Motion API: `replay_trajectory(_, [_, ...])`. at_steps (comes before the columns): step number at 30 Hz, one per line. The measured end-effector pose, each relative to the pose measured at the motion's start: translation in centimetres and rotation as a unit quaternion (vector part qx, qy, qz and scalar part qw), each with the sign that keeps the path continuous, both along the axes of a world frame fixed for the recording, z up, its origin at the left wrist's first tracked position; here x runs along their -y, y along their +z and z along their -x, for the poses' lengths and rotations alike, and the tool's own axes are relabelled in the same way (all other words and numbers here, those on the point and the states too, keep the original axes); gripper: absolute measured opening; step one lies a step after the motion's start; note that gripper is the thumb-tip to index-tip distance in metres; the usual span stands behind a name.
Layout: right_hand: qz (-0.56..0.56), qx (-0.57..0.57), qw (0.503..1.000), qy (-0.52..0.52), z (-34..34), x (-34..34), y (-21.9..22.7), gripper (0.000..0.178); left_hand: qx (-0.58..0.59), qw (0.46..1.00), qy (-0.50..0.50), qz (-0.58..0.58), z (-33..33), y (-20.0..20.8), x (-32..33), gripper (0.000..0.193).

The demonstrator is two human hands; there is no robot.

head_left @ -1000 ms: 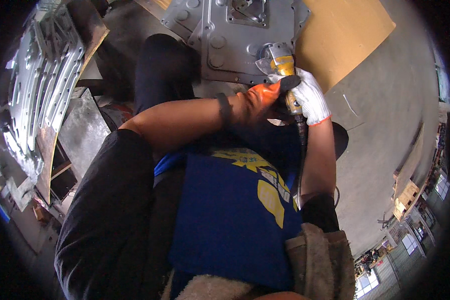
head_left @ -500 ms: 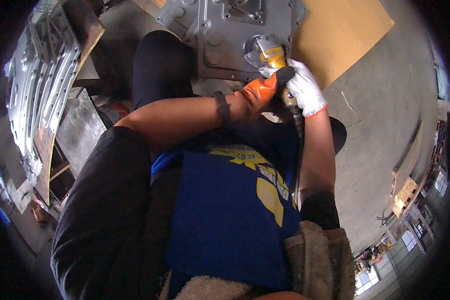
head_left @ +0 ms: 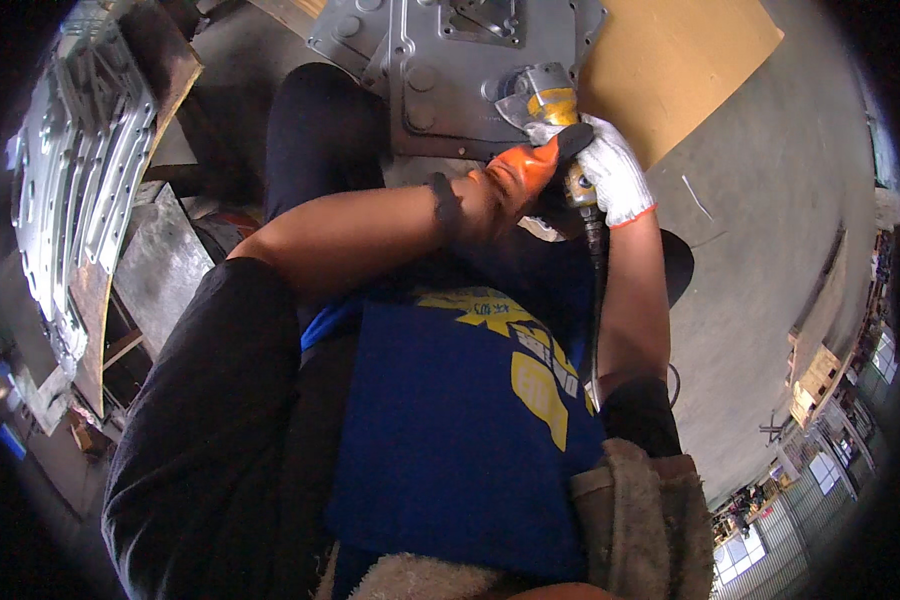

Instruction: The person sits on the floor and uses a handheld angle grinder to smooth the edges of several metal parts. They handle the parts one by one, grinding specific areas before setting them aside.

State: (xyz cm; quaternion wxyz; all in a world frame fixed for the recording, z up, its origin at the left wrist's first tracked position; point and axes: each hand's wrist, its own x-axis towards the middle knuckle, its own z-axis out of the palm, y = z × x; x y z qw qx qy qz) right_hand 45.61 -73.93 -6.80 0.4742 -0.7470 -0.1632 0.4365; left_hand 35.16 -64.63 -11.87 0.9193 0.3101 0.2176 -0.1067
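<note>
My right hand (head_left: 616,172), in a white knit glove, is wrapped round the body of a yellow and silver power sander or grinder (head_left: 552,104). My left hand (head_left: 523,174), in an orange and black glove, closes on the same tool from the left, near its head. A dark hose (head_left: 594,245) runs from the tool's rear toward me along my right forearm. The tool's guarded head is over the lower right part of a grey cast metal plate (head_left: 448,82) with round bosses and bolt holes. Whether the disc touches the plate is hidden.
Beneath the plate lies another grey metal part (head_left: 345,35). A tan board (head_left: 680,70) spreads to the right of it. Several similar silver plates (head_left: 90,160) stand stacked on a wooden board at the left. Wooden pieces (head_left: 815,380) lie on the concrete floor at far right.
The tool's head has shifted slightly right and up over the plate, with both hands still holding it. My left wrist has turned a little. The whole view has drifted slightly.
</note>
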Motion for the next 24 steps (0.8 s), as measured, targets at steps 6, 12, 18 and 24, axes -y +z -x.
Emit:
replay_trajectory(6, [0.037, 0.031, 0.998, -0.027, 0.5, 0.7, 0.2, 0.037, -0.041, 0.994, -0.069, 0.067, 0.1, 2.3, 0.0, 0.065])
replay_trajectory(12, [0.023, 0.037, 0.999, 0.016, 0.4, 1.1, -1.1, 0.039, -0.043, 0.989, -0.014, 0.143, 0.0, 1.1, 1.9, 0.057])
replay_trajectory(18, [0.006, 0.04, 0.999, 0.033, 1.6, 0.0, 0.2, 0.043, -0.01, 0.993, 0.03, 0.112, 1.2, 1.4, 1.8, 0.06])
replay_trajectory(24, [0.072, 0.081, 0.994, 0.016, 1.0, 1.0, -1.3, 0.044, -0.067, 0.994, 0.007, 0.084, 1.3, 3.7, 1.5, 0.066])
